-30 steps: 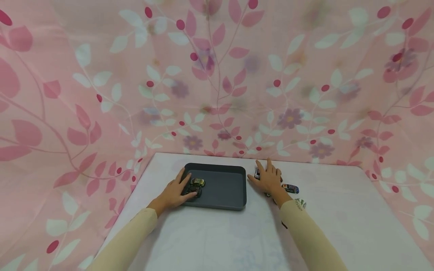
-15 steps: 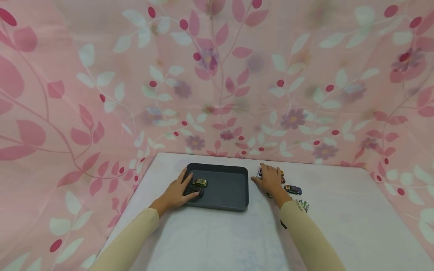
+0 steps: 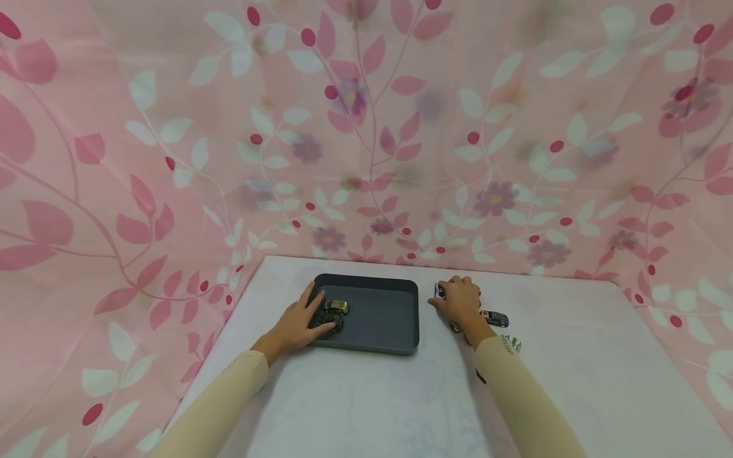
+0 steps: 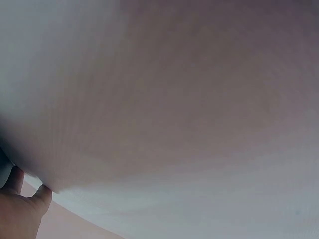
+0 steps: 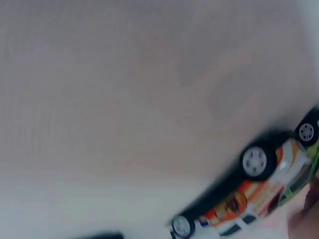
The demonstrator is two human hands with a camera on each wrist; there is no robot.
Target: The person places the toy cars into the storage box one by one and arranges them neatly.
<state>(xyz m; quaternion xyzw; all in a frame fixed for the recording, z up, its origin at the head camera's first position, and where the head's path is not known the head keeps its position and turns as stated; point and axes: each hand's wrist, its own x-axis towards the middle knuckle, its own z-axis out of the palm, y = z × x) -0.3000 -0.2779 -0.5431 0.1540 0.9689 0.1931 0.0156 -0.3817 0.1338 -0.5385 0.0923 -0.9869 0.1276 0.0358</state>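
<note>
My left hand (image 3: 294,324) rests over the left rim of a dark grey tray (image 3: 378,318), fingers spread and fairly straight. Beside its thumb, a yellow-green toy car (image 3: 336,306) and a black toy car (image 3: 331,322) stand inside the tray. To the right of the tray, my right hand (image 3: 460,301) bends its fingers round a white-and-blue toy car (image 3: 439,291), which is mostly covered. In the right wrist view, a white-and-orange toy car (image 5: 244,199) and a green toy car (image 5: 310,172) show near the fingers.
A blue toy car (image 3: 495,318) lies just right of my right wrist. Nearer stands a green-and-white toy car (image 3: 512,343), partly behind the sleeve. Other toy cars are half hidden under the right arm. A pink floral curtain (image 3: 366,159) closes off the back of the white table (image 3: 366,401).
My right hand's fingers, stretched out one second ago, have curled in round the white-and-blue toy car. The left hand and the tray stay in place.
</note>
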